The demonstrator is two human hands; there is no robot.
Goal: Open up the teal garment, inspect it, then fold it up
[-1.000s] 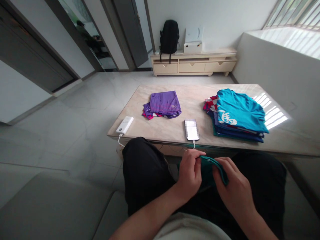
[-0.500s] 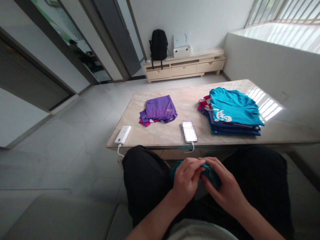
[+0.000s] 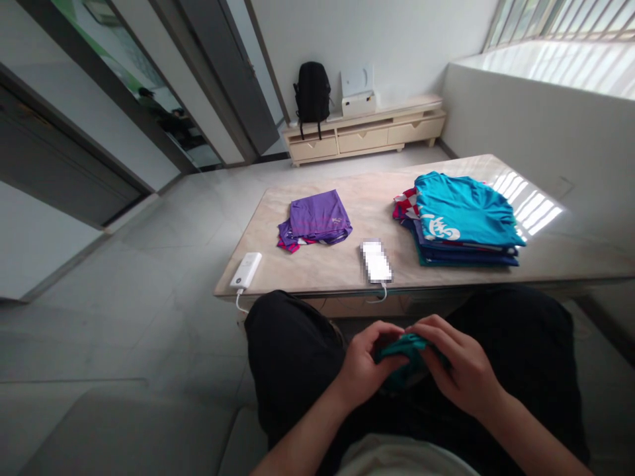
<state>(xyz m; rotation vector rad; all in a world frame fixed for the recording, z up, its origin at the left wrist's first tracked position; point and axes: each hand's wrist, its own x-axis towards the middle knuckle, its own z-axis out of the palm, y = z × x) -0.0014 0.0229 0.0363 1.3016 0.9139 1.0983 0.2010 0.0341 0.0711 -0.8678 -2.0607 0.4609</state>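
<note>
Both hands closed around a small bunched teal cloth.
Left hand (image 3: 364, 365) and right hand (image 3: 459, 370) gripped teal fabric bundle (image 3: 404, 352) between them, over the lap, near the beige marble table (image 3: 337, 268) edge.

Cloth held by both hands (image 3: 404, 354): dark teal, plain so far as can be seen.
Trousers (image 3: 292, 354): black.
Table (image 3: 342, 264): pale beige, marbled, glossy.
Small folded pile (image 3: 317, 218): purple on top; pink and white noted at its lower edge.
Large stack (image 3: 459, 218): bright turquoise top piece with white print; red-and-white check, navy and green noted beneath.
Power bank (image 3: 246, 270): white, white cable.
Backpack (image 3: 312, 92): black.
Low cabinet (image 3: 367, 132): cream.
Floor (image 3: 149, 277): light grey.
</note>
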